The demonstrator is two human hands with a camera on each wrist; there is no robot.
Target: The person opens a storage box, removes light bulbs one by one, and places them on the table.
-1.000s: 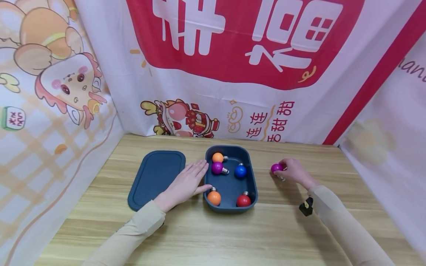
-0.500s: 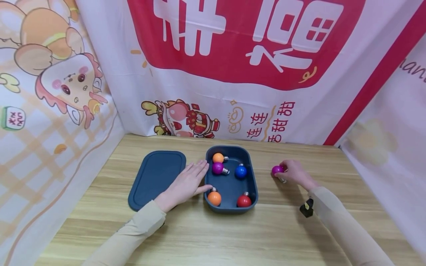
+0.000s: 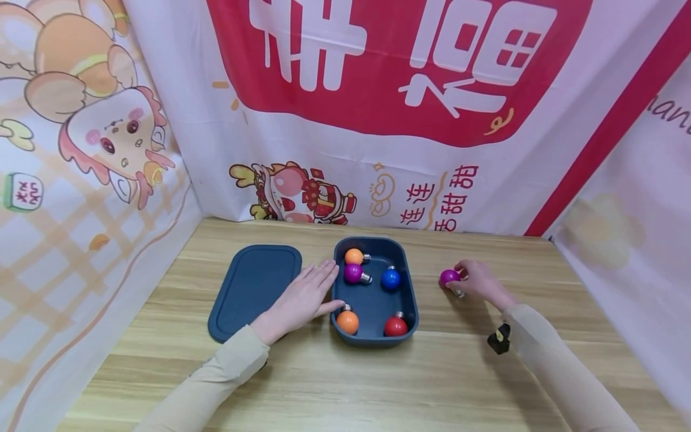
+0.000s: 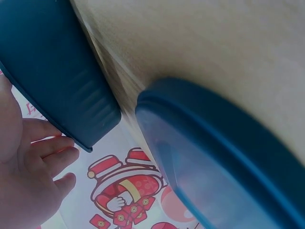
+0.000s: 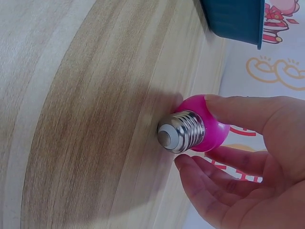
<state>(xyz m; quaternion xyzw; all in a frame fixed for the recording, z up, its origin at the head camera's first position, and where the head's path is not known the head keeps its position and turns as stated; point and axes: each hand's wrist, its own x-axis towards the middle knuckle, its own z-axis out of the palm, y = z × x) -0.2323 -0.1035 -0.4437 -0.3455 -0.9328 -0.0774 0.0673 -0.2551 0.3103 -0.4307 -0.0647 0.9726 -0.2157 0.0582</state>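
My right hand [image 3: 480, 283] pinches a magenta light bulb [image 3: 449, 277] at the table surface, right of the box. In the right wrist view the thumb lies on the round part of that bulb [image 5: 214, 131], with the fingers below it and the metal screw base pointing away from the palm. My left hand [image 3: 302, 298] rests with straight fingers against the left rim of a dark blue box [image 3: 372, 306]. Inside the box lie two orange bulbs [image 3: 347, 323], a purple bulb [image 3: 353, 273], a blue bulb [image 3: 390, 278] and a red bulb [image 3: 396, 326].
A flat dark blue lid [image 3: 254, 288] lies on the wooden table [image 3: 345, 384], left of the box and partly beside my left forearm. Printed cloth [image 3: 388, 150] hangs along the back and both sides of the table.
Almost nothing differs. The right hand stays at the same spot with the magenta bulb, shifting only very slightly; the left hand keeps its place on the box.
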